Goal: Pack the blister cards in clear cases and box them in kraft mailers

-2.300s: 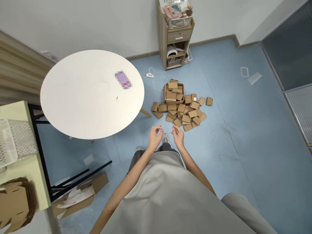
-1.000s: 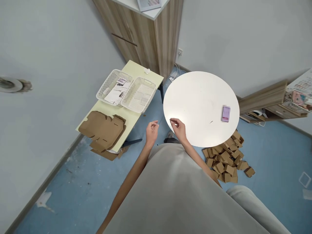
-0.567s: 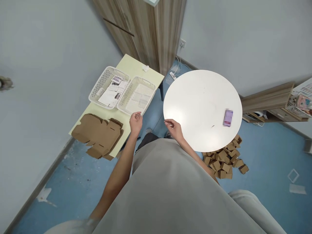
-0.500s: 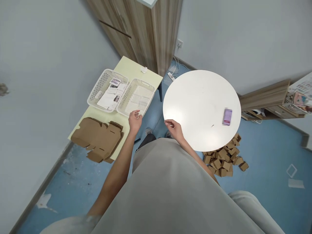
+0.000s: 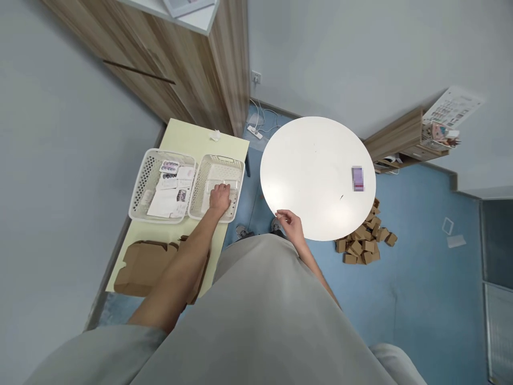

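Observation:
My left hand reaches down into the right-hand white basket. Its bent fingers are closed over a clear plastic case lying inside, and the fingertips are partly hidden. My right hand hovers by the near left edge of the round white table, with loosely curled fingers, a gap beside the thumb and nothing visible in it. The left-hand white basket holds white papers or cards and a small pack with dark oval shapes.
Folded brown cardboard lies on the pale yellow table under my left forearm. A purple, pixelated item is on the round table. Small brown boxes are heaped on the floor. A wooden cabinet stands behind; a power strip lies nearby.
My left hand has gone from above the basket's near edge down into it, onto the clear plastic. My right hand stays beside the round table. The view has turned somewhat.

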`<state>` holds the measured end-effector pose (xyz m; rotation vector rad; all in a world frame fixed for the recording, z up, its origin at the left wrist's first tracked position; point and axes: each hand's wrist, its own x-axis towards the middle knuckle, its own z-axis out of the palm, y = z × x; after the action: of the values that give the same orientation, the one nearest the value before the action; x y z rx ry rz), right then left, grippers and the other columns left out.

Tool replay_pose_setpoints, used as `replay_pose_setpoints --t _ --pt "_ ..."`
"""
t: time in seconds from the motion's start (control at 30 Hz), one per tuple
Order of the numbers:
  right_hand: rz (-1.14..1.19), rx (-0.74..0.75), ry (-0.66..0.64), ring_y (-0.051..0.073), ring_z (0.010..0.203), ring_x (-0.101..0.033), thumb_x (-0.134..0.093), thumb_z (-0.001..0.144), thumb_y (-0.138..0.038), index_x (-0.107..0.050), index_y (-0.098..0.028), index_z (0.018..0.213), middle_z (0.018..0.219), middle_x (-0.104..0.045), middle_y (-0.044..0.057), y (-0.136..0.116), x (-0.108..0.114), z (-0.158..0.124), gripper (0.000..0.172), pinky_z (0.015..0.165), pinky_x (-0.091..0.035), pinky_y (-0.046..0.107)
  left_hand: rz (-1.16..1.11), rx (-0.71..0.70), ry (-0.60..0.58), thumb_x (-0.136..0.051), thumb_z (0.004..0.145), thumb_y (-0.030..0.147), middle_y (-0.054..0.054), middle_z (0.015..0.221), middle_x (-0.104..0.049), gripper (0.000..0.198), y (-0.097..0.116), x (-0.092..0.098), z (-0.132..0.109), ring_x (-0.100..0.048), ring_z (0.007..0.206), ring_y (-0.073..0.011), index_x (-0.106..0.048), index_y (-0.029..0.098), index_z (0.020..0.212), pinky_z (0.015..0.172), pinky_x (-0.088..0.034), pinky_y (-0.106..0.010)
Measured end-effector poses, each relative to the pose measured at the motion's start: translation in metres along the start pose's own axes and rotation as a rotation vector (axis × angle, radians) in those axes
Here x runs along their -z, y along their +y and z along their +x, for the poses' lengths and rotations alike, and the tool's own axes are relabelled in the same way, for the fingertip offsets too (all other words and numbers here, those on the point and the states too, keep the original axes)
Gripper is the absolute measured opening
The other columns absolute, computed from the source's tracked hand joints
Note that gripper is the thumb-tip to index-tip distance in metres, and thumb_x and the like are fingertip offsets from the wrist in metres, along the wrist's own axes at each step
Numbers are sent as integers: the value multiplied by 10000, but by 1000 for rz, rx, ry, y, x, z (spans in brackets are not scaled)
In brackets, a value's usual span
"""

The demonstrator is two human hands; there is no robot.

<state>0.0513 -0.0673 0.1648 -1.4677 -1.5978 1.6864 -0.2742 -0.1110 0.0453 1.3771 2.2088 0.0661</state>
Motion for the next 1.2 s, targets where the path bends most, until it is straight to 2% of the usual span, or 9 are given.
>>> replay_pose_setpoints --t 0.27,0.4,0.57,0.7,0.8,0.93,1.0,1.1,1.2 --pt "21 -37 75 293 1058 -806 -725 926 -587 -795 -231 1134 1109 -850 101 3 -12 -3 419 1021 -618 466 -129 17 28 -716 931 216 -202 1291 -704 271 -18 13 -5 -601 1268 -398 -764 158 1191 1085 -469 -491" --pt "-29 5 -2 281 1041 -801 -731 927 -607 -800 -239 1113 1118 -846 94 -10 -21 14 418 1014 -623 458 -353 43 175 -702 958 227 -153 1224 -750 166 -19 27 -33 -672 1194 -354 -777 191 1101 1051 -511 -458" --pt "-101 63 -194 296 1139 -792 -798 882 -627 -797 -239 1165 1243 -828 116 -34 -43 43 480 1021 -637 453 -629 -6 421 -769 922 255 -90 1179 -764 135 9 48 -81 -717 1144 -303 -794 243 1054 1041 -557 -430" --pt "-143 75 -291 318 1276 -751 -903 802 -629 -734 -259 1377 1487 -731 137 -51 -63 63 705 996 -661 441 -719 -80 539 -757 927 235 -65 1141 -761 123 44 58 -111 -731 1144 -275 -801 258 1039 1052 -574 -413" --pt "-167 85 -349 324 1303 -738 -951 755 -621 -719 -260 1417 1514 -713 139 -56 -70 72 788 1040 -656 452 -742 -90 581 -739 949 248 -56 1121 -752 112 67 61 -125 -734 1136 -264 -806 270 1037 1057 -586 -415" --pt "-137 82 -422 319 1279 -753 -984 714 -620 -743 -241 1383 1429 -761 133 -56 -64 75 806 1141 -618 477 -833 -51 585 -741 967 331 -68 1187 -745 120 88 58 -136 -721 1213 -268 -800 274 1054 1136 -581 -447" --pt "-71 60 -436 315 1260 -765 -989 700 -628 -748 -230 1366 1402 -775 135 -56 -56 73 813 1166 -606 479 -986 15 568 -812 920 391 -94 1352 -722 316 96 53 -139 -686 1333 -289 -771 270 1209 1173 -576 -475" --pt "51 22 -448 316 1282 -761 -986 695 -640 -751 -217 1339 1386 -786 140 -55 -43 69 805 1196 -588 481 -1373 113 391 -906 841 443 -151 1555 -648 763 103 43 -141 -637 1455 -322 -605 273 1521 1192 -579 -512" --pt "127 -4 -459 316 1317 -747 -978 704 -645 -767 -228 1297 1373 -795 129 -55 -31 62 755 1217 -573 488 -1686 170 213 -929 836 465 -170 1541 -674 843 110 36 -142 -646 1463 -326 -573 238 1566 1257 -531 -525"
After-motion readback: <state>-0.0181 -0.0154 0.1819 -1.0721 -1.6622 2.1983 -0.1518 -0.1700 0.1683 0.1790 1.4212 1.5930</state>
